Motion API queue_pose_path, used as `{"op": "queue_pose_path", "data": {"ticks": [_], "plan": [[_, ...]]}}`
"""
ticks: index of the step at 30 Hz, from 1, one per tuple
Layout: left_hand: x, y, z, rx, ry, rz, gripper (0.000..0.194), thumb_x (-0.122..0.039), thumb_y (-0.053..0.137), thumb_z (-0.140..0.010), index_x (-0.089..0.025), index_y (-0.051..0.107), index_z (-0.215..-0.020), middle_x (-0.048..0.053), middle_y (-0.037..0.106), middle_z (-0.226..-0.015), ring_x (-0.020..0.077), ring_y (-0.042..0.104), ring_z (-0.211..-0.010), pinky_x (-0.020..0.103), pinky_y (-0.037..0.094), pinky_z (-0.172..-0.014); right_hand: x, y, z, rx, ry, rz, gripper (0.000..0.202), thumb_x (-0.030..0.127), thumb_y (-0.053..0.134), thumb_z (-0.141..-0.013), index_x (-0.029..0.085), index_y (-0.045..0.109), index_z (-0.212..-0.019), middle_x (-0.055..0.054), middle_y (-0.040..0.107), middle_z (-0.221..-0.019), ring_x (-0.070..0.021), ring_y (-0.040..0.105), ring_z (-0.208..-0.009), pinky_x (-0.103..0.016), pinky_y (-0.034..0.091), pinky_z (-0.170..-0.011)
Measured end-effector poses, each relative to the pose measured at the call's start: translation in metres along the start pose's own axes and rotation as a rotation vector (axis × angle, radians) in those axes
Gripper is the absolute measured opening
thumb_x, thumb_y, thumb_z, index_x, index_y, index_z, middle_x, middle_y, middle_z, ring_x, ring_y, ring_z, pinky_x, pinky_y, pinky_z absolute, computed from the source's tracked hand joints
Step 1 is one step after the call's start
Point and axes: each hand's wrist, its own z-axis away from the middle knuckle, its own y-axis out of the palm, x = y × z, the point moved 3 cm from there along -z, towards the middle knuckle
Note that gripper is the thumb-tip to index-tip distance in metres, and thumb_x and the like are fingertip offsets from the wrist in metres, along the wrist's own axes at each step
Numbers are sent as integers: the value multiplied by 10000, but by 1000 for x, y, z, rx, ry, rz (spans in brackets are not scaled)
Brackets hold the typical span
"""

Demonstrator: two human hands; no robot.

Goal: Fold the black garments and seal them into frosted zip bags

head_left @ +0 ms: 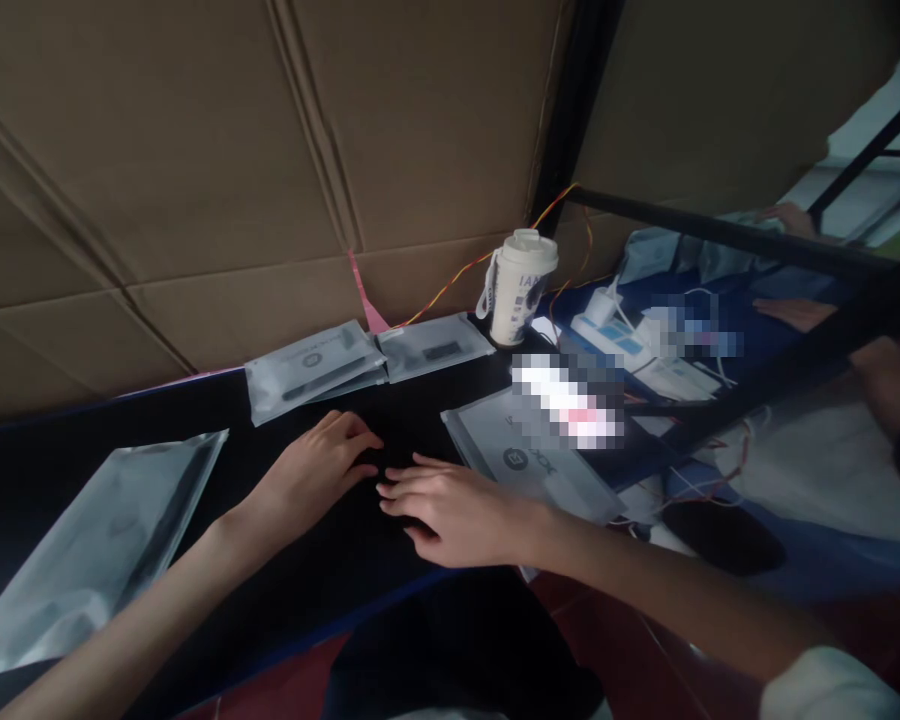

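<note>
My left hand [336, 458] rests low over the black tabletop [285, 540], its thumb and forefinger apart. Nothing shows between them, though the dark surface behind makes small things hard to see. My right hand [450, 508] lies palm down beside it, fingers stretched out towards the left hand. A printed zip-seal plastic bag [516, 458] is partly behind my right hand and forearm. Beyond the left hand sits a frosted zip-seal bag [311, 360] with printing, overlapping another bag. A large frosted bag [112, 540] lies left of my left forearm.
At the back stand a lidded paper cup [523, 285] and another flat bag [435, 348]. Yellow and red wires [457, 275] run along the cardboard wall [195, 150]. A lit, pixelated screen lies right of centre. Past a dark frame are a power strip [611, 335], cables and another person's hands.
</note>
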Motion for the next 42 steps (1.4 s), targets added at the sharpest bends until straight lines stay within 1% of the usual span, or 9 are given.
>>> {"op": "queue_pose_path", "data": {"ticks": [5, 8, 14, 18, 22, 24, 29, 34, 42], "plan": [[-15, -9, -28, 218, 190, -91, 654, -105, 775, -636, -299, 574, -1227, 65, 588, -1295, 282, 528, -1201, 425, 386, -991, 4, 5, 3, 2, -84, 46, 335, 161, 506, -851, 105, 646, -1150, -68, 647, -1255, -179, 497, -1266, -369, 311, -1125], [-22, -12, -42, 380, 226, -83, 539, -117, 810, -580, -236, 651, -1081, 64, 684, -1041, 276, 618, -1013, 392, 430, -898, 6, 4, 5, 6, -115, 84, 338, 191, 520, -840, 102, 647, -1140, -72, 651, -1247, -183, 497, -1264, -359, 295, -1131], [-24, -27, -47, 398, 184, -76, 362, -185, 805, -553, -227, 683, -891, 37, 686, -913, 252, 643, -889, 321, 476, -778, 12, -16, 13, -103, -170, 136, 294, 375, 541, -907, 156, 704, -1014, -76, 679, -1184, -192, 560, -1186, -360, 364, -1091], [-9, -41, -38, 287, 49, -94, 414, -194, 709, -678, -199, 619, -1082, 104, 659, -1080, 286, 636, -987, 361, 501, -819, 9, -48, 27, -342, -90, 106, 194, 273, 518, -934, 196, 693, -971, -39, 707, -1093, -149, 612, -1070, -342, 452, -1013], [-8, -45, -13, -98, -115, -236, 342, -133, 595, -744, -162, 565, -1084, 159, 625, -1114, 340, 610, -1036, 445, 517, -847, -10, -61, 48, -461, 224, 161, 166, 239, 518, -928, 192, 661, -1000, -60, 695, -1042, -175, 634, -987, -347, 512, -899], [-17, -28, 6, -185, -120, -257, 359, -34, 506, -738, -163, 557, -1069, 175, 593, -1221, 336, 565, -1148, 442, 517, -894, -19, -54, 57, -422, 413, 238, 195, 304, 530, -926, 176, 646, -1015, -84, 692, -996, -214, 646, -935, -366, 532, -822], [-41, 29, 50, -173, -89, -158, 391, 16, 329, -802, -160, 553, -1071, 170, 581, -1305, 291, 517, -1254, 425, 508, -958, -20, -23, 62, -175, 702, 373, 351, 451, 583, -875, 147, 628, -1043, -114, 695, -889, -288, 657, -833, -393, 536, -654], [-52, 38, 61, -200, -174, -164, 706, -4, 389, -744, -76, 250, -1432, 180, 562, -1333, 289, 500, -1270, 422, 516, -955, -12, -9, 52, -101, 748, 443, 205, 293, 565, -900, 133, 652, -994, -141, 694, -943, -294, 649, -898, -367, 538, -634], [-45, 33, 57, -293, -274, 1, 568, -68, 492, -771, -143, 476, -1334, 125, 582, -1323, 299, 540, -1223, 424, 487, -990, -9, -4, 42, -28, 597, 429, 203, 34, 509, -862, 138, 674, -919, -100, 701, -914, -233, 654, -918, -324, 546, -763]]}}
